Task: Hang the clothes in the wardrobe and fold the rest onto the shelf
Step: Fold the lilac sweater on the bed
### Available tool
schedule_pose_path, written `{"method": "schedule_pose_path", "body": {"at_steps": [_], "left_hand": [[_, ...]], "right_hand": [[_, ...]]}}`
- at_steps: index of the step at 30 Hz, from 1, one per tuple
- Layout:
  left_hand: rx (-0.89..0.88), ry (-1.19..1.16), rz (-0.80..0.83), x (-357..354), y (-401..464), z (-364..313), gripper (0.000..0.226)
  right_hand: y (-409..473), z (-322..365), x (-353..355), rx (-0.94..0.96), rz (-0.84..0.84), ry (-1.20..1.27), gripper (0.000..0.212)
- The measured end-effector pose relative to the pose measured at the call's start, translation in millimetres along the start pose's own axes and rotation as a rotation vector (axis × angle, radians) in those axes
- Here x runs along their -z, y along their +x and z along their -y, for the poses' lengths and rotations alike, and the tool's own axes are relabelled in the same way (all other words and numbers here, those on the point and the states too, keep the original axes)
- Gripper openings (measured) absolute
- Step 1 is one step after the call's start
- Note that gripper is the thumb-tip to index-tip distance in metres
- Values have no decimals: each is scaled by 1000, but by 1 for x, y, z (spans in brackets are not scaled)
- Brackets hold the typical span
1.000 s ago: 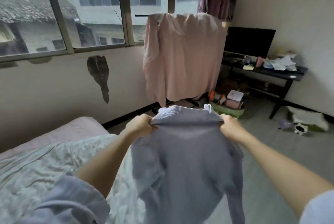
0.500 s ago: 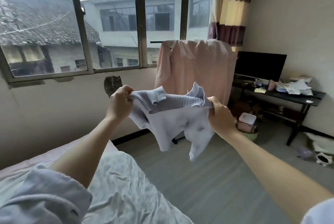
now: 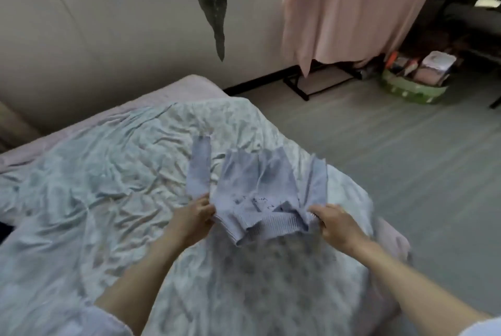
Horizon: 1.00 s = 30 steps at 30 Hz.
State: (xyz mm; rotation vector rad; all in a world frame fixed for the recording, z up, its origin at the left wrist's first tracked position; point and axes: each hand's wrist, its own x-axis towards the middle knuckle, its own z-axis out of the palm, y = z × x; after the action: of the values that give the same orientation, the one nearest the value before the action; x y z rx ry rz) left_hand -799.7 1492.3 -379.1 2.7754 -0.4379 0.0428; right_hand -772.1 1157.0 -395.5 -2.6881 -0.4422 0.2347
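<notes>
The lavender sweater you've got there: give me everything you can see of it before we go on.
The lavender sweater is a pale purple-blue knit with a ribbed band at the edge nearest the camera. It is spread on the rumpled light blue bedspread, body and both sleeves stretching away from the person. The left hand and the right hand each pinch one end of the ribbed edge, lifting it slightly. Small dark markings show on the body; motion blur hides finer detail.

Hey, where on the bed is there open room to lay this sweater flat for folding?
The widest free patch is the quilt left of the left hand, running back to the pink mattress edge. The sweater and right hand sit near the bed's right corner, where little quilt remains. The floor by the green basket is cluttered.
</notes>
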Motion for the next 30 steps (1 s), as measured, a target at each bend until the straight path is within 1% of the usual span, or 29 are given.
{"method": "schedule_pose_path", "body": {"at_steps": [1, 2, 4, 6, 8, 10, 12, 13, 14, 16, 17, 18, 20, 22, 25, 28, 30], "left_hand": [[65, -15, 87, -28, -31, 13, 8], [113, 12, 161, -51, -52, 21, 10], [153, 15, 309, -96, -92, 37, 15], [143, -16, 417, -128, -116, 40, 15], [133, -18, 437, -147, -128, 37, 13], [95, 21, 421, -160, -134, 36, 11], [85, 103, 486, -166, -138, 30, 7], [84, 158, 561, -173, -139, 29, 12], [98, 206, 689, -178, -141, 29, 23], [184, 201, 988, -182, -140, 31, 40], [230, 170, 1063, -182, -135, 31, 42], [271, 130, 1076, -183, -129, 31, 39], [338, 52, 967, -182, -109, 32, 24], [379, 8, 817, -179, -88, 35, 26], [425, -84, 560, -177, -53, 47, 25], [502, -196, 388, -172, -12, 64, 30], [540, -245, 307, -171, 18, 79, 34]], "right_hand": [[-17, 5, -38, -7, 102, -40, 38], [-30, 5, -65, 0, 170, -89, 39], [-56, 7, -112, 26, 297, -152, 38], [-75, 8, -139, 9, 360, -210, 37], [-83, 6, -157, -16, 404, -271, 35], [-89, 8, -171, -38, 460, -341, 33], [-95, 8, -184, -49, 502, -405, 33], [-96, 7, -189, -61, 544, -425, 33], [-100, 5, -194, -56, 604, -438, 33], [-107, -2, -202, 20, 729, -466, 33], [-108, -5, -205, 41, 779, -468, 35], [-107, -6, -206, 38, 801, -460, 35], [-96, -5, -205, -9, 776, -445, 34], [-78, 2, -199, -75, 709, -395, 33], [-35, 5, -191, -203, 538, -188, 36], [16, 4, -180, -298, 377, -16, 36], [54, -1, -173, -329, 279, 61, 36]]}}
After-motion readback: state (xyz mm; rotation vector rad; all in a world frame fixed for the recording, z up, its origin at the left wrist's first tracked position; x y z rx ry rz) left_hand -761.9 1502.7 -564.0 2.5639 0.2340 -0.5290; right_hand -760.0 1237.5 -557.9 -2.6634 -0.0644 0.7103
